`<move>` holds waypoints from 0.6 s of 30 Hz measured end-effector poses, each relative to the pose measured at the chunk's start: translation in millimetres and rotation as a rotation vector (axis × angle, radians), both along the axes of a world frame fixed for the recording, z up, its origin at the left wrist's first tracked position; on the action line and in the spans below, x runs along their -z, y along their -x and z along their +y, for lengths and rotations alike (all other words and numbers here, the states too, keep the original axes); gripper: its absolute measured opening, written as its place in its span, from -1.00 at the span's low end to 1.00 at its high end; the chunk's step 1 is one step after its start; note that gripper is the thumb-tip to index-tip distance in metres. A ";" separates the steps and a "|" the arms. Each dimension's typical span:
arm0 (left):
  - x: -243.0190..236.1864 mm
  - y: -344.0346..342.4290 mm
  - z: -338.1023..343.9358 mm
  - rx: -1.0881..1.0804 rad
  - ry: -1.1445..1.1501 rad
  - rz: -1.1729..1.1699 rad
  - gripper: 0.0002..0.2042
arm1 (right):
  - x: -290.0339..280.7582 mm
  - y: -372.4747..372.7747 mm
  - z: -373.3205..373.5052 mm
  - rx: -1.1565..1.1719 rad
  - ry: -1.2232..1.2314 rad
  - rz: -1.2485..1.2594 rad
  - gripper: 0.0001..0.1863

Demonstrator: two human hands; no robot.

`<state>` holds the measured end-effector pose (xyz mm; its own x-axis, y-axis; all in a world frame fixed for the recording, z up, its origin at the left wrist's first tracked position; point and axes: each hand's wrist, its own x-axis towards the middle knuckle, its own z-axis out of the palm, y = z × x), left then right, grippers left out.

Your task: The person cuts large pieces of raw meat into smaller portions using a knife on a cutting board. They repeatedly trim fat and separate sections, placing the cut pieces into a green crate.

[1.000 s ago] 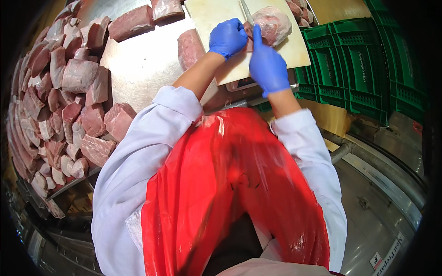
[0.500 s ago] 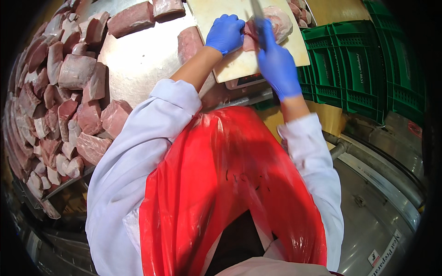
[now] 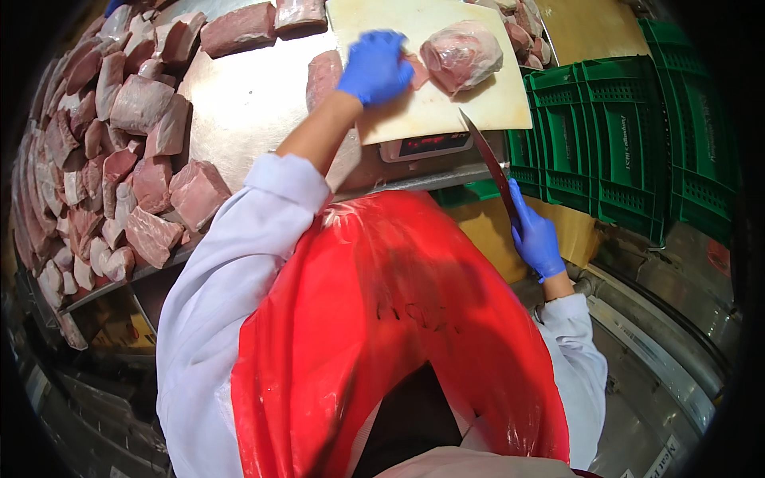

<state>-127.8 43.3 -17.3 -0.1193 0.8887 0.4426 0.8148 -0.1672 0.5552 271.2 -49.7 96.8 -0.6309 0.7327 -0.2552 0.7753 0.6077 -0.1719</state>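
My left hand (image 3: 374,70), in a blue glove, is closed at the left part of the white cutting board (image 3: 446,113). A thin slice of pink meat (image 3: 416,72) sticks out from its right side. Just right of it, a rounded chunk of raw meat (image 3: 462,56) with pale fat rests on the board, its cut face toward my left hand. My right hand (image 3: 539,244), also gloved in blue, grips a long knife (image 3: 496,171) below and right of the board. The blade points up and left, its tip near the board's front edge.
Many raw meat pieces (image 3: 139,103) are heaped on the left, beside a metal worktop (image 3: 247,111) holding larger cuts (image 3: 239,29). A scale (image 3: 426,146) shows under the board. Green crates (image 3: 590,135) stand right. Another blue glove (image 3: 116,6) appears at the far left.
The knife has come off the meat chunk, and my right hand has drawn it down and right. My left hand has moved slightly left, away from the chunk, with the slice.
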 end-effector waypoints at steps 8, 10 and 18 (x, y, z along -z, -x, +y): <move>-24.0 -82.6 -58.1 0.121 0.309 0.236 -0.79 | 42.4 -59.1 4.6 0.508 0.260 0.621 -0.16; -23.3 -74.6 -49.6 0.090 0.224 0.115 -0.77 | 57.9 -76.2 9.2 0.556 0.275 0.730 -0.16; -123.3 -175.2 49.5 0.204 0.077 -0.639 -0.76 | 80.4 -157.1 53.1 0.674 0.284 0.862 -0.14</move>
<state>47.4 92.9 106.0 -0.1633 0.9475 0.2748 0.2788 -0.2229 0.9341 428.2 3.4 16.5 -0.1754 0.9749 -0.1371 0.4859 -0.0353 -0.8733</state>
